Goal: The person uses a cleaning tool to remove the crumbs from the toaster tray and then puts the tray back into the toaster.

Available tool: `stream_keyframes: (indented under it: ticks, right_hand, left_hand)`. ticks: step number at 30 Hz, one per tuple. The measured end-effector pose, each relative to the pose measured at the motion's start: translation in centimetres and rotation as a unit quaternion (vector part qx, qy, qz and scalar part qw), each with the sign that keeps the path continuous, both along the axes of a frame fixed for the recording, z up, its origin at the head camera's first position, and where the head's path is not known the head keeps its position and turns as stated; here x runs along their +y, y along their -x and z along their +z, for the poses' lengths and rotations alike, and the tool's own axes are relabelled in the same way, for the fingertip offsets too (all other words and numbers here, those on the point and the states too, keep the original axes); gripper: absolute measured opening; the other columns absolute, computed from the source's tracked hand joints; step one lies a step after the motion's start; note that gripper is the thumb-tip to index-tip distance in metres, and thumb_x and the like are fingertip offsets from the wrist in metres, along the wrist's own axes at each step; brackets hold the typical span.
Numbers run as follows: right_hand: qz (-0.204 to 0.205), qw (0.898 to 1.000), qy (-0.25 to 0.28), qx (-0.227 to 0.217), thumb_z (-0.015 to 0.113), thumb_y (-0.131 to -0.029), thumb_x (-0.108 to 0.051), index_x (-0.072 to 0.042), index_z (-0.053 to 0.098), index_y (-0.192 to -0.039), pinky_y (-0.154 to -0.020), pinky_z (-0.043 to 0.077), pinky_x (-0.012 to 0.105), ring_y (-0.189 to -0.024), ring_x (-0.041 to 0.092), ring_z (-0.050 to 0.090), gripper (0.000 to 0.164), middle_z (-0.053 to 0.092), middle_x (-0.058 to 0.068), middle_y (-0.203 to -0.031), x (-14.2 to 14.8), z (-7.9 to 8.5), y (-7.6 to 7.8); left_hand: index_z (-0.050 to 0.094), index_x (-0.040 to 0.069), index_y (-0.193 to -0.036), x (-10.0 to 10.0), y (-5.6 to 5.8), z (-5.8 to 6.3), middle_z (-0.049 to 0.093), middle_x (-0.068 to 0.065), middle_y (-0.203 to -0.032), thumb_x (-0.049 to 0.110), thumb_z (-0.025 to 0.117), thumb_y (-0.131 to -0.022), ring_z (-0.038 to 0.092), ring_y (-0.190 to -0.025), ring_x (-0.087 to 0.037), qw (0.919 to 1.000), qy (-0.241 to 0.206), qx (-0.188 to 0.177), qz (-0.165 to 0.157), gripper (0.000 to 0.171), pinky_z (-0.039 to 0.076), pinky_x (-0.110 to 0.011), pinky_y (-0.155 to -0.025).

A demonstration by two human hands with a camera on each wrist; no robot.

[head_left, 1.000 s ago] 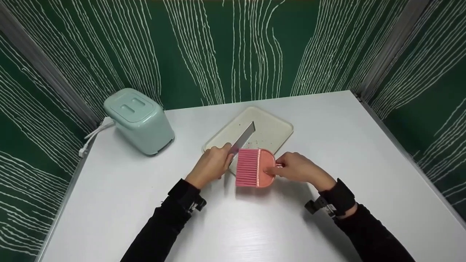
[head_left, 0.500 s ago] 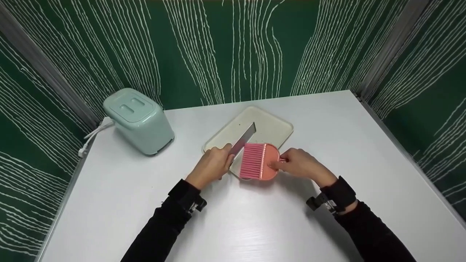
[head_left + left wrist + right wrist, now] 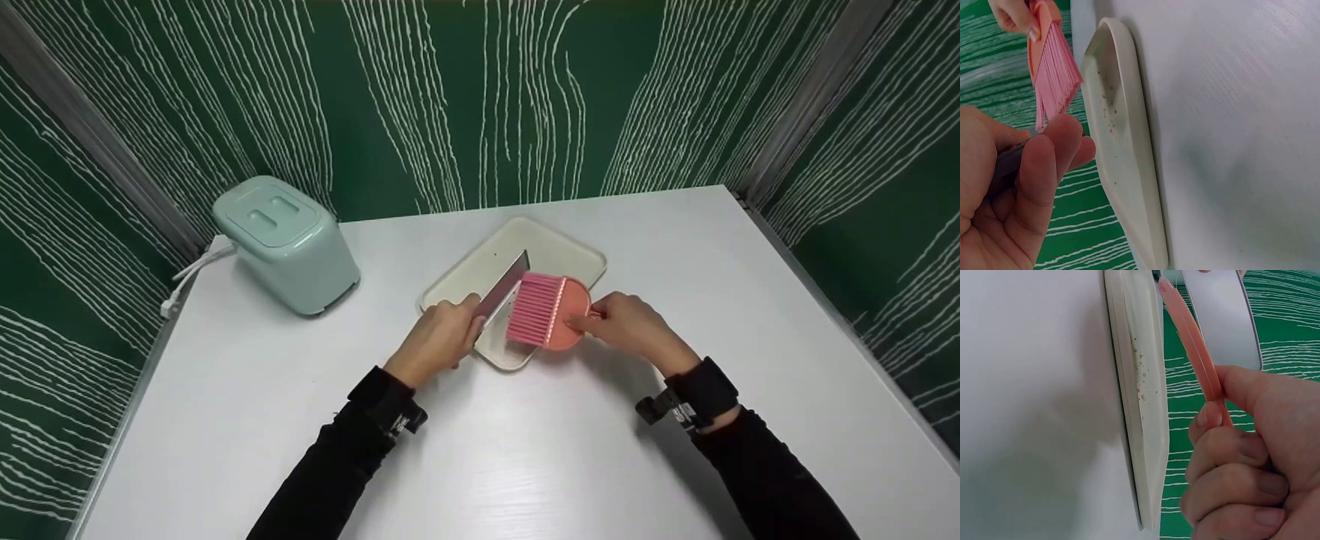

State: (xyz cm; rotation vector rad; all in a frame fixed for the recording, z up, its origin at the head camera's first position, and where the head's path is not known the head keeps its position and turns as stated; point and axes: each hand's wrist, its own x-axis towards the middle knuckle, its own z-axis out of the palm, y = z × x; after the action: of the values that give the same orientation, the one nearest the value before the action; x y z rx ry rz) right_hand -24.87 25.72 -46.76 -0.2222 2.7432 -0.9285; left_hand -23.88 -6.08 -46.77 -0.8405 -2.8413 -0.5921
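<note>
In the head view my left hand (image 3: pixel 442 334) grips the dark handle (image 3: pixel 1008 166) of a knife with a broad, blunt-ended silver blade (image 3: pixel 504 289). The blade slants over a cream tray (image 3: pixel 469 279). My right hand (image 3: pixel 626 326) pinches a small hand brush (image 3: pixel 570 311) by its orange head, thumb on top. Its pink bristles (image 3: pixel 534 309) point left and lie right up against the blade in the head view. Small brown crumbs (image 3: pixel 1109 115) are scattered in the tray, below both tools. The blade's flat face (image 3: pixel 1227 318) shows behind the brush in the right wrist view.
A mint-green toaster (image 3: pixel 292 244) stands at the table's back left, its white cable (image 3: pixel 199 270) trailing off the left edge. Around the white table (image 3: pixel 480 465) rise green walls (image 3: pixel 390 112) with white wavy lines.
The right hand has moved the brush away from me and slightly right, along the blade, uncovering the tray's near corner. The left hand and knife have stayed nearly still.
</note>
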Motion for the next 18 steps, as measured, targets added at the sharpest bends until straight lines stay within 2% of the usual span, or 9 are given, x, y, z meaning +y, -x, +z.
stream_keyframes:
  ticks: [4,12,18]
  right_hand:
    - [-0.005,1.0,0.0,0.002,0.072,-0.097,-0.053,-0.02,0.055,-0.066,-0.056,0.035,0.029,-0.062,0.013,0.044,0.048,0.043,-0.009,-0.063,0.22,-0.03,0.02]
    - [-0.013,1.0,-0.006,-0.005,0.072,-0.097,-0.053,-0.02,0.058,-0.068,-0.055,0.034,0.028,-0.062,0.013,0.044,0.047,0.044,-0.008,-0.064,0.33,0.03,0.1]
    - [-0.018,1.0,-0.012,-0.005,0.071,-0.097,-0.053,-0.02,0.057,-0.067,-0.057,0.035,0.029,-0.064,0.013,0.045,0.046,0.045,-0.008,-0.066,0.4,0.33,-0.11]
  left_hand:
    - [0.06,0.004,-0.105,0.06,-0.07,0.04,0.072,-0.016,-0.072,0.016,0.058,-0.111,0.07,-0.046,-0.019,1.0,-0.001,-0.009,0.002,0.014,0.057,-0.031,-0.05]
    - [0.06,0.004,-0.106,-0.01,-0.08,0.05,0.072,-0.015,-0.073,0.017,0.058,-0.111,0.069,-0.047,-0.018,0.9999,0.001,-0.011,0.007,0.013,0.056,-0.03,-0.05]
    - [0.059,0.003,-0.103,-0.17,-0.06,0.14,0.071,-0.016,-0.07,0.013,0.057,-0.111,0.069,-0.045,-0.018,1.0,0.003,0.001,-0.002,0.013,0.054,-0.028,-0.048]
